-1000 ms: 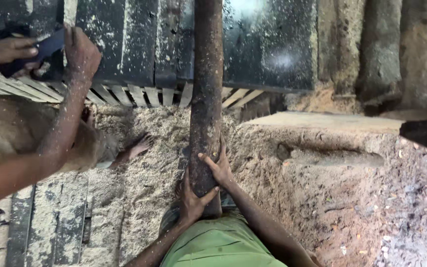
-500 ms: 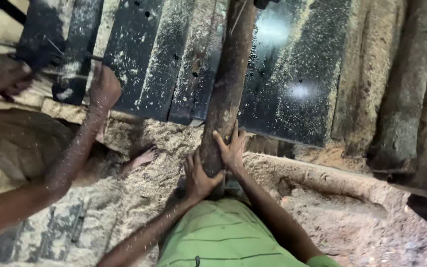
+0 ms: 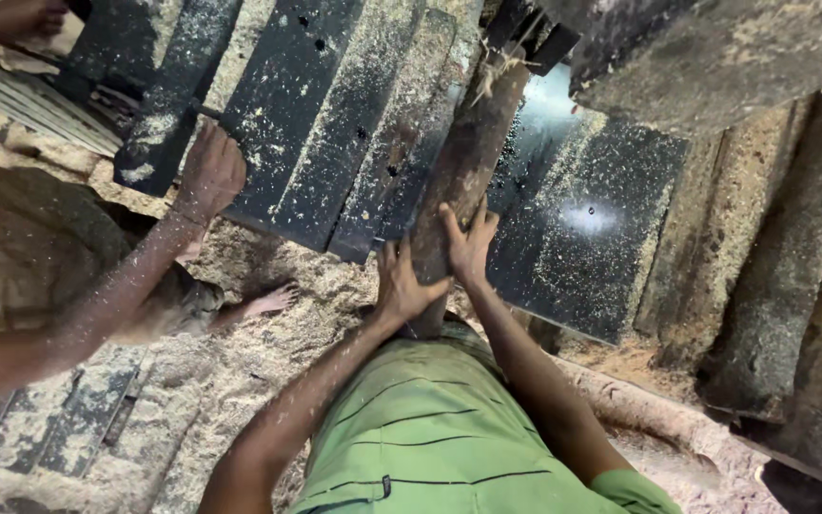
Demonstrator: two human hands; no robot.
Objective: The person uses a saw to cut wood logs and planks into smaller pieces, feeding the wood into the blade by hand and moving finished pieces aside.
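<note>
Here the fingers (image 3: 394, 259) of the left hand (image 3: 401, 286) lie spread and flat against the near end of a long, round, rough brown wooden log (image 3: 463, 171), pinching nothing; the palm bears on the bark from the left side. The right hand (image 3: 468, 246) mirrors it from the right, its fingers (image 3: 451, 227) fanned up along the wood, so the two palms cup the log between them, which looks like a way to steady and steer it rather than lift it.

The log runs away from the person's green shirt (image 3: 440, 428), lying on a bench (image 3: 611, 238) of dark, sawdust-speckled metal plates. Its far end is splintered and sits under a dark machine housing (image 3: 706, 57); what it meets there is hidden.

To the left, another person's hand (image 3: 209, 171) presses on the edge of the dark plates (image 3: 278, 114), the arm stretched up from below, apparently as a brace. A second hand (image 3: 30, 17) of a co-worker shows at the top left corner. A bare foot (image 3: 268, 303) rests in the pale sawdust (image 3: 240, 381) covering the floor, and rough logs (image 3: 782, 305) lie at the right.
</note>
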